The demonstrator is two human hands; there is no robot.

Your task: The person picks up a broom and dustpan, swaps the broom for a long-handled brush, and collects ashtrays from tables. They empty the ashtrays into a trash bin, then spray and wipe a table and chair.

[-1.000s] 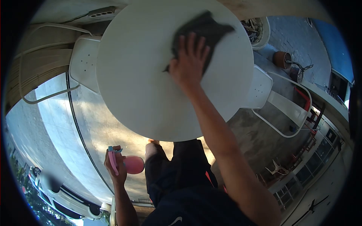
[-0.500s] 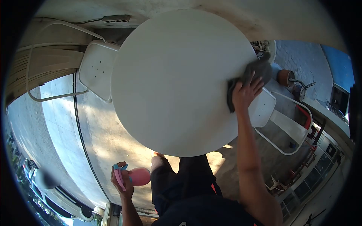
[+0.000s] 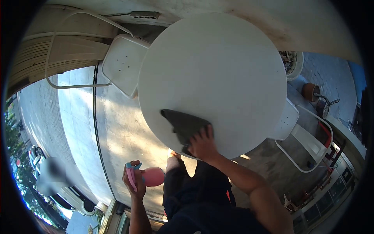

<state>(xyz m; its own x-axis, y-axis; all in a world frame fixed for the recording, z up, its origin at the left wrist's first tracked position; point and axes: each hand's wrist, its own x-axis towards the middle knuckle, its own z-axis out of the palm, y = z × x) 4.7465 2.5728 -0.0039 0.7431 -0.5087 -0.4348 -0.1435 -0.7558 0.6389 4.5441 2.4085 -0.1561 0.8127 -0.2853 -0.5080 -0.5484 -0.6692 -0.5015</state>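
Observation:
A round white table [image 3: 218,70] fills the middle of the view. My right hand [image 3: 202,145] presses a dark grey cloth [image 3: 183,125] flat against the table's near edge, fingers spread over the cloth's lower end. My left hand [image 3: 134,183] hangs low at my left side, closed around a pink spray bottle [image 3: 152,176] with a pink and blue trigger head [image 3: 130,173]. The bottle is held away from the table, above the concrete floor.
A white metal chair [image 3: 122,64] stands at the table's left, another white chair [image 3: 290,121] at its right. Pots [image 3: 311,91] sit on the brick paving far right. A power strip [image 3: 145,15] lies at the top. My dark-trousered legs [image 3: 194,183] are right below the table.
My right hand has swept the cloth from the table's far side, along the right edge, to the near edge. The view shifted left. The left hand still holds the bottle.

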